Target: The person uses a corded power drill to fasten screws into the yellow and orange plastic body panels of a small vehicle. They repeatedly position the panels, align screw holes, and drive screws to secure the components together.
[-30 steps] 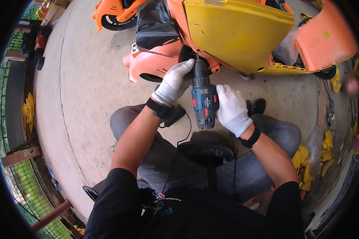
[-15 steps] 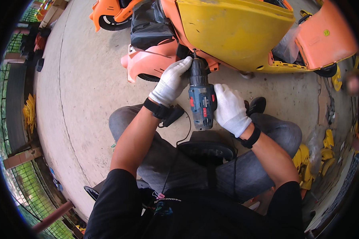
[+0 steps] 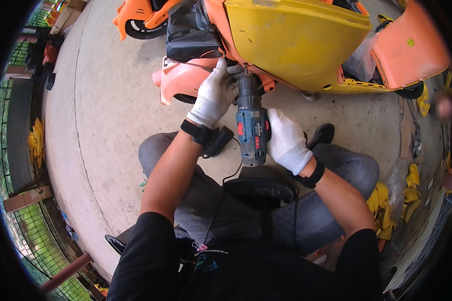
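A blue-grey cordless drill [image 3: 252, 128] with red details points away from me, its bit at the lower edge of an orange and yellow scooter body [image 3: 291, 45]. My right hand [image 3: 289, 140], in a white knit glove, is closed on the drill's grip, which is mostly hidden below the drill body. Left of the chuck is my gloved left hand [image 3: 212, 98], its fingers apart and reaching up by the salmon-orange front fender [image 3: 188, 78]. I see nothing held in it, though some fingertips lie in shadow beside the scooter's edge.
Black plastic sheeting [image 3: 188, 37] covers part of the scooter's front. Another orange scooter [image 3: 143, 22] stands at the far left. Yellow panels [image 3: 384, 205] lie on the right. A thin dark cable [image 3: 236, 168] hangs near my knees. A wire fence [image 3: 32, 233] runs along the left.
My left hand has moved off the drill's tip, and its fingers have spread and turned up toward the scooter. The drill and my right hand have hardly shifted.
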`<state>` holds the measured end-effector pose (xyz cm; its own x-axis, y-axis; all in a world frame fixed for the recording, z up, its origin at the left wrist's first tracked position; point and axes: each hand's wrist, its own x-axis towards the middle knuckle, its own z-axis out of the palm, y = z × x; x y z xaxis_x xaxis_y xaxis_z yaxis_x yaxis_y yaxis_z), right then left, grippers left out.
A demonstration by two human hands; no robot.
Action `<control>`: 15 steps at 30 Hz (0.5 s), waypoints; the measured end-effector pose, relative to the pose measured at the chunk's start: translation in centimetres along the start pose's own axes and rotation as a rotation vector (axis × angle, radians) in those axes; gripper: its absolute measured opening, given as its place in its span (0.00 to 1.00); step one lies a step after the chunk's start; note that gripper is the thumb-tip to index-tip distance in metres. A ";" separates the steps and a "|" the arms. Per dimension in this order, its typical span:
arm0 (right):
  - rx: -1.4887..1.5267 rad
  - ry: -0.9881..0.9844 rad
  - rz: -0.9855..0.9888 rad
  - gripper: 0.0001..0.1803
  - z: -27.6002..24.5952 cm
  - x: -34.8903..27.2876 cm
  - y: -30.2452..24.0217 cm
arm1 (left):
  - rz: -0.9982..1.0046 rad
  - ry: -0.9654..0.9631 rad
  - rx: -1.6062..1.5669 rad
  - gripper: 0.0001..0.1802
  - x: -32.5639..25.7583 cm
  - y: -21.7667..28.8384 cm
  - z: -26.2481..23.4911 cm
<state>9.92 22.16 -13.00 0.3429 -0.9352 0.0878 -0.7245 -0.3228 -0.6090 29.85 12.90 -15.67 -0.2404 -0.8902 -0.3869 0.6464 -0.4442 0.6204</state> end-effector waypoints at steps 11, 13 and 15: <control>-0.068 -0.001 0.000 0.16 -0.2 0.0 0.1 | -0.027 -0.034 -0.033 0.32 0.4 0.2 -0.2; -0.097 -0.023 0.016 0.18 -0.3 0.0 0.0 | -0.037 -0.039 -0.034 0.32 0.4 0.3 -0.2; -0.106 -0.033 0.018 0.18 -0.3 0.0 0.1 | -0.043 -0.050 -0.033 0.32 0.4 0.4 -0.1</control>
<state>9.72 22.08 -12.82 0.3479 -0.9362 0.0502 -0.7892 -0.3213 -0.5234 30.10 12.42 -15.62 -0.3039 -0.8747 -0.3776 0.6577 -0.4793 0.5811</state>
